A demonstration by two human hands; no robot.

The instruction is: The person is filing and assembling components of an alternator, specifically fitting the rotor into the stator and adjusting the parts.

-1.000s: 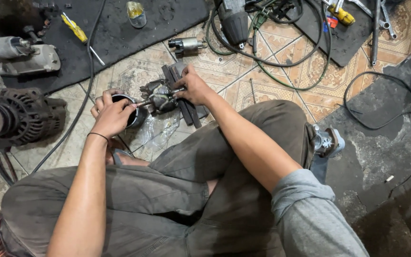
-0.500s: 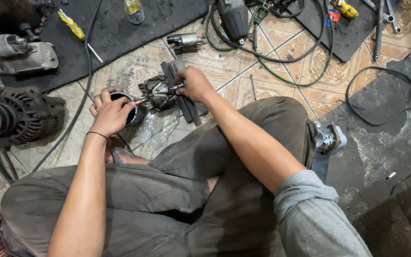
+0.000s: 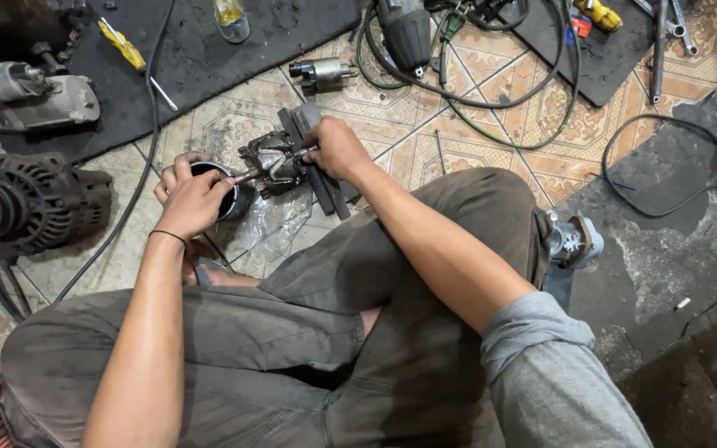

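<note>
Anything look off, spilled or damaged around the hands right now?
No spill or breakage shows. The left hand grips a dark round container; the right hand holds a rotor-like metal part over crumpled clear plastic. Cables lie tangled on the tiled floor.

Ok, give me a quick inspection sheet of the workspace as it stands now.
Surface: patterned tile floor, black mats, clear plastic sheet under the work.
Job's things: dark round cup-shaped part; claw-shaped metal rotor on flat dark bars.
Clutter: alternator, grey motor housing, yellow screwdriver, small jar, starter solenoid.
Grippers: left hand grips the cup-shaped part; right hand on the rotor's far end.
Cables: black cord crosses the mat; coiled leads beyond.
Surroundings: cracked dark floor on the right.
</note>
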